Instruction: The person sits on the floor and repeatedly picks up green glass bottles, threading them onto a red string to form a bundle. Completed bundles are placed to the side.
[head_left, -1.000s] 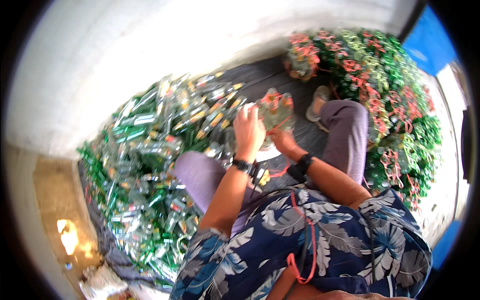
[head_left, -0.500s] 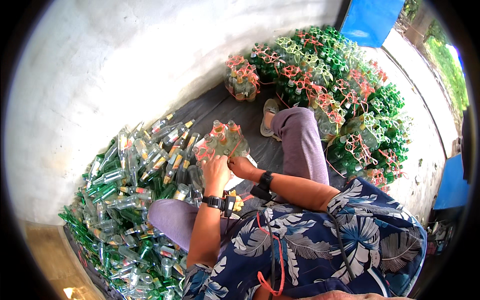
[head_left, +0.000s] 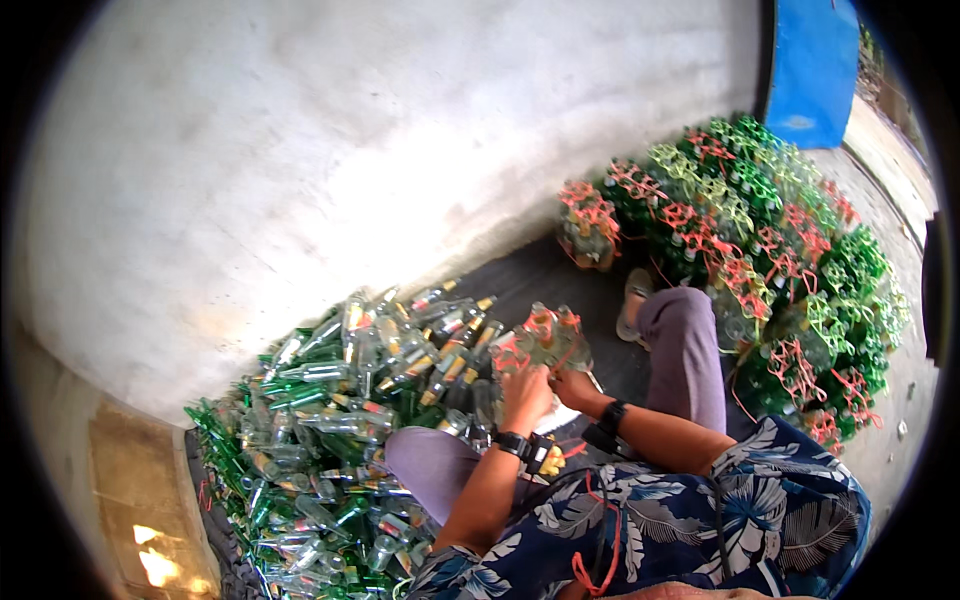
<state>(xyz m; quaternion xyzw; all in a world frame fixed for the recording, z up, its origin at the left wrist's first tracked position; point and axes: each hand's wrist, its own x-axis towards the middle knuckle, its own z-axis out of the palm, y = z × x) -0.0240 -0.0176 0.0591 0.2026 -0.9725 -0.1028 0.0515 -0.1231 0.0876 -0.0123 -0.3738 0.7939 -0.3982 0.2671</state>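
Note:
A bundle of clear glass bottles (head_left: 562, 345) stands upright between my knees, with red plastic string (head_left: 540, 320) looped round the bottle necks. My left hand (head_left: 527, 395) is closed against the near side of this bundle. Beside it, almost touching, is my right hand (head_left: 577, 390), also closed with its fingers drawn together. Whatever the fingertips grip is too small and blurred to make out. Part of a white, flat-looking object (head_left: 556, 417) shows under my hands. A yellow item (head_left: 552, 460) lies by my left wrist.
Loose clear and green bottles (head_left: 330, 425) are heaped along my left side, against the white wall (head_left: 330, 180). Tied bottle bundles (head_left: 770, 250) crowd the right, with a single bundle (head_left: 589, 225) near the wall. A blue panel (head_left: 812, 75) stands behind them.
The view has swung, so everything sits farther right and lower. Both hands remain close together at the bottle bundle; the red string stretched by my right hand no longer shows clearly.

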